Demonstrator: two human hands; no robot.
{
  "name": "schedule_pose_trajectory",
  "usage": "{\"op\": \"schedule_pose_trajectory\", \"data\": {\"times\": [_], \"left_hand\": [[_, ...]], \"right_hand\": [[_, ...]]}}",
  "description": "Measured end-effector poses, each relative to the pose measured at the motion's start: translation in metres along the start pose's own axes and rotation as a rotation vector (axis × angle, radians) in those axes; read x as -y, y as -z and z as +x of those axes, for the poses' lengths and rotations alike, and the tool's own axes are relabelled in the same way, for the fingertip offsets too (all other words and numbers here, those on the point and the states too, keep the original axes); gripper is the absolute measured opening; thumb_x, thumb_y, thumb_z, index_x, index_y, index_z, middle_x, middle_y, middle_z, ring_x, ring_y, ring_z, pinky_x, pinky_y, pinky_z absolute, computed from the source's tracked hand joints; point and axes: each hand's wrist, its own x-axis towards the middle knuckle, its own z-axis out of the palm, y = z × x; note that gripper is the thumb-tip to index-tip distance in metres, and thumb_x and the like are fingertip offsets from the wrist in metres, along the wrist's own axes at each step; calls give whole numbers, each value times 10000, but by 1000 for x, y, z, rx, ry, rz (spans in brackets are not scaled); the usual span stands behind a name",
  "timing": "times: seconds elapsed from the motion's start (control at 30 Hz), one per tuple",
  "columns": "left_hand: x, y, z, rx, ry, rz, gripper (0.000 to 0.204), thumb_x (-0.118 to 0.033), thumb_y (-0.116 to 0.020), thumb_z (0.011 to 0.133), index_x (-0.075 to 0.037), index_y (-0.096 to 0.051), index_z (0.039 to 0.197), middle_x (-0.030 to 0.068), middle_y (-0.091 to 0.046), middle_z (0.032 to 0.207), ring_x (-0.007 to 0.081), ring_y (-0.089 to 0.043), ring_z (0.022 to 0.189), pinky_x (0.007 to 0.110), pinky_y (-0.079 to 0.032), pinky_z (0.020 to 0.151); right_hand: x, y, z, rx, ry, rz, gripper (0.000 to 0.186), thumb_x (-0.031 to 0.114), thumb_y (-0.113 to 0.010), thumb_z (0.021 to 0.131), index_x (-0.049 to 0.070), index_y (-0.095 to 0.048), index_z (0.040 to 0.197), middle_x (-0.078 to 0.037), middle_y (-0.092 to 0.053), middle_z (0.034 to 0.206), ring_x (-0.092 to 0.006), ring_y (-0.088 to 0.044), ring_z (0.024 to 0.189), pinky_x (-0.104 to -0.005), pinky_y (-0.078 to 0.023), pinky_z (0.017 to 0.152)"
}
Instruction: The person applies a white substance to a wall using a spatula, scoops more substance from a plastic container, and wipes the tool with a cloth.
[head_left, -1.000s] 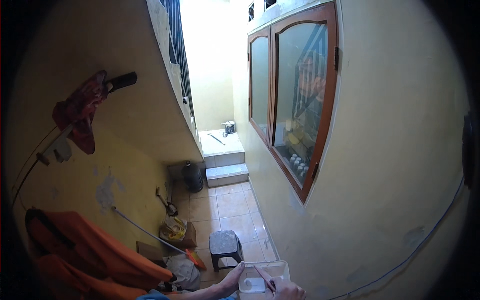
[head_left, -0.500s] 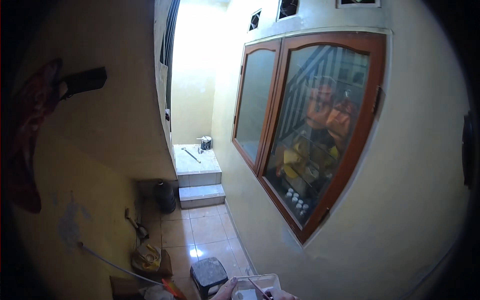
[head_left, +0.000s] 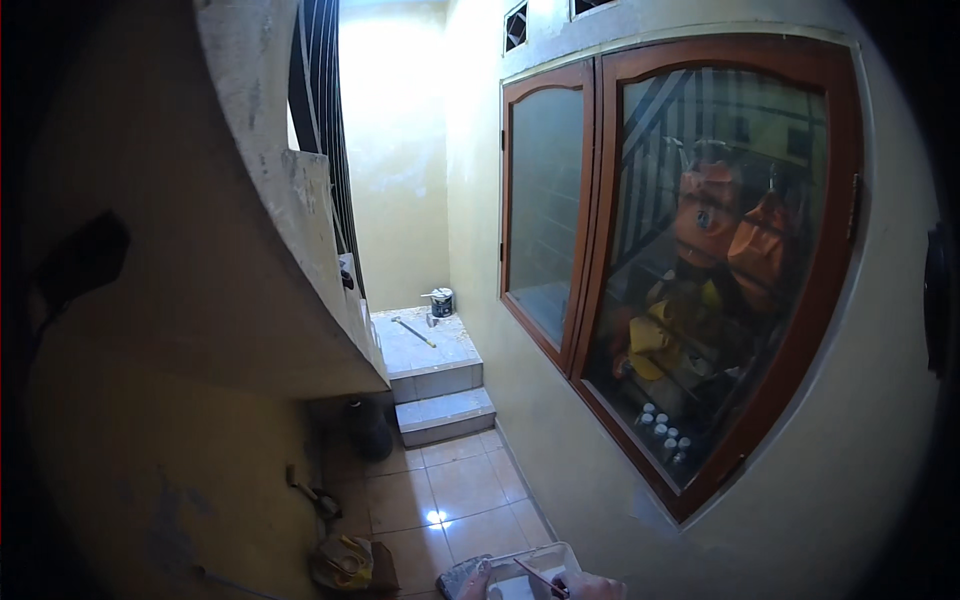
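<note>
At the lower edge, my left hand (head_left: 477,582) grips the left side of a white rectangular tray (head_left: 571,552), its thumb on the rim. My right hand (head_left: 592,588) is at the tray's right side, closed on a thin reddish-brown stick (head_left: 536,573) that slants across the opening; its far end points up and left. Something pale is inside the tray, too cut off to make out. Both hands show only in part.
A grey stool (head_left: 458,575) stands partly behind the tray. Along the left wall are a dark bottle (head_left: 370,430) and a brown box (head_left: 384,570). Tiled steps (head_left: 445,413) lead to a landing with a long-handled tool (head_left: 414,333) and a bucket (head_left: 442,303). A wooden-framed window (head_left: 592,220) lines the right wall.
My view has turned, so the window and steps sit farther right and the stool is more hidden. Both hands still hold the tray and stick, a little farther right in the picture.
</note>
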Motion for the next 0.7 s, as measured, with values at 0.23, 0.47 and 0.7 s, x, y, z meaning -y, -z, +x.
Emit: {"op": "schedule_pose_trajectory", "data": {"times": [0.23,0.47,0.7], "left_hand": [[-53,20,52,-86,-46,-17,734,-603,-472,1067,-76,-417,1575,134,-582,1499,268,-601,1318,479,-476,1116],[-107,40,140,-205,-135,-71,731,-611,-449,1071,-78,-419,1570,133,-580,1497,270,-596,1324,475,-472,1125],[-170,32,209,-421,-259,-111,729,-618,-426,1074,-80,-420,1566,132,-577,1494,271,-592,1331,471,-467,1133]], "right_hand": [[-4,-1,88,33,64,23,308,161,-720,849,184,-727,1156,-204,-745,968,-405,-738,920,-536,-573,792],[-32,-1,212,85,175,44,312,159,-722,847,183,-725,1158,-204,-745,967,-405,-738,921,-535,-573,791],[-61,15,356,195,394,110,316,158,-725,845,183,-723,1161,-204,-744,966,-404,-737,921,-534,-573,789]]}}
